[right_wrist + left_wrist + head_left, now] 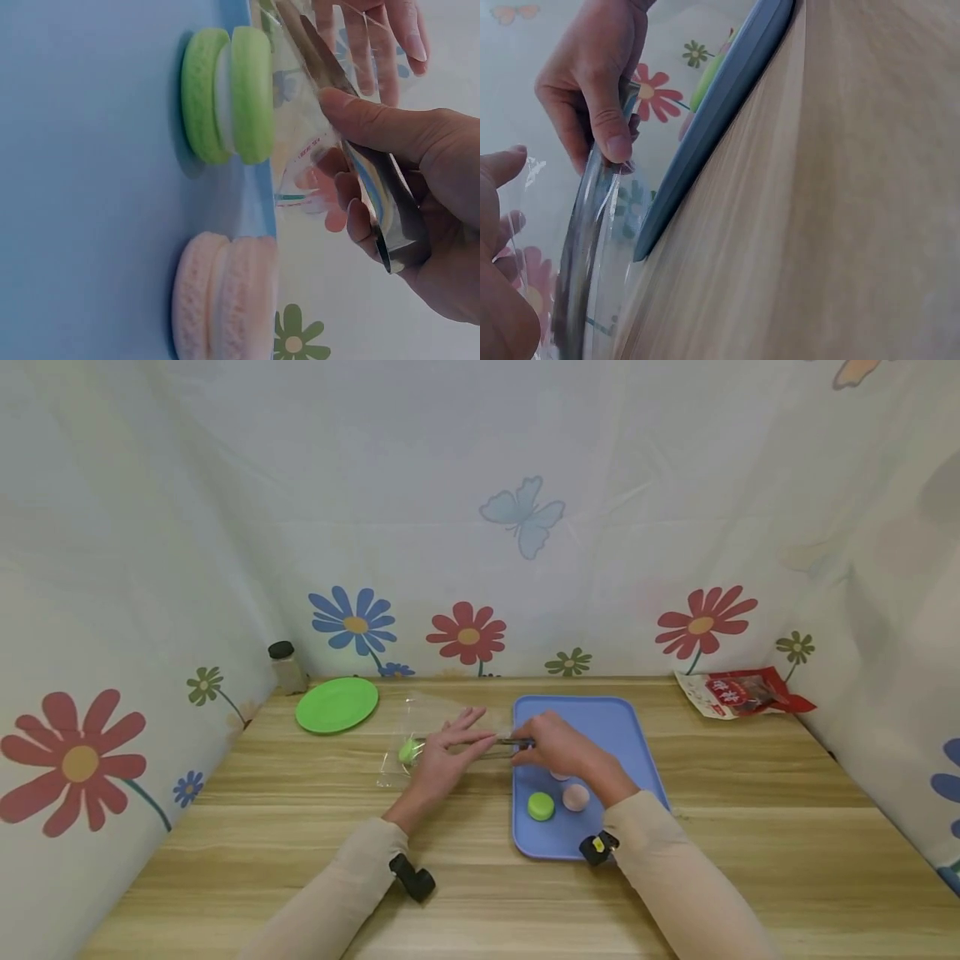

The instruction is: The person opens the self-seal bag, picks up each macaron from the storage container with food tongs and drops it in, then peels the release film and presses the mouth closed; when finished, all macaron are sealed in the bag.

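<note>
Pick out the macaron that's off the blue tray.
The green macaron beside the left hand; the other green macaron and the pink macarons sit on the blue tray.

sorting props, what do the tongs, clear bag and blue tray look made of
Tongs: probably polished metal, going by bright reflections. Clear bag: likely thin, glossy plastic film, see-through with shiny creases. Blue tray: perhaps smooth, satin plastic, evenly coloured.
</note>
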The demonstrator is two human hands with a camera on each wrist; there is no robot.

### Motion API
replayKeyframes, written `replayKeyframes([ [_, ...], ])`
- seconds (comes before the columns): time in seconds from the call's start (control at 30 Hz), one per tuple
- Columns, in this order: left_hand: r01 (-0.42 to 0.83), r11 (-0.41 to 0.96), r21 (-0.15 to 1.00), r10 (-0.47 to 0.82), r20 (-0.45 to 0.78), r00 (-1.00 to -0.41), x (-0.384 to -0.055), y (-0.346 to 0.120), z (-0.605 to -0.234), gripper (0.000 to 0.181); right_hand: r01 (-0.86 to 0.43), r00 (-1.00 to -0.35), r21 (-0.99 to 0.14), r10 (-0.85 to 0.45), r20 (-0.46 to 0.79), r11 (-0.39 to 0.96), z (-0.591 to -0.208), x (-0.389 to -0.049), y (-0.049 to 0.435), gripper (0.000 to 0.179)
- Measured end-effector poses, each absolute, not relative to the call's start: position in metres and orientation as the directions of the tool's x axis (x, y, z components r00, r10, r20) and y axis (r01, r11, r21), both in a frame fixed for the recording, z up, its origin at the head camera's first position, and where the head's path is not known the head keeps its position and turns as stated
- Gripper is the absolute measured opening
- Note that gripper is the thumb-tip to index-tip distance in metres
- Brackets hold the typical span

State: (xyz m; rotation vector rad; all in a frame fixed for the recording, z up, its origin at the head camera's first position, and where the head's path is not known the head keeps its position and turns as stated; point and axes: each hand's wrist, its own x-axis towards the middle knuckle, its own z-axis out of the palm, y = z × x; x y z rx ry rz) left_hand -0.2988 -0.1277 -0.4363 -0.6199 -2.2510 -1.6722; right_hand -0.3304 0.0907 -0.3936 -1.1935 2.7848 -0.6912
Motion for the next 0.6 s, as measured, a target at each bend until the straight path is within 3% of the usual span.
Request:
replayKeyframes([
  [0.33,0.501,0.179,0.847,0.165,0.476,-0.864,-0.3083,-0.1283,-0.4481,0.02,-0.681,-0.702,-0.397,-0.703,0.115,0.615,-0.3891,-0.3278,0.0906,0.025],
  [0.6,0.521,0.155,0.839,0.187,0.493,-0.85,-0.3074,-0.127,-0.4492,0.024,-0.636,-0.742,-0.441,-0.659,0.125,0.633,-0.39,-0.327,0.0891,0.032],
])
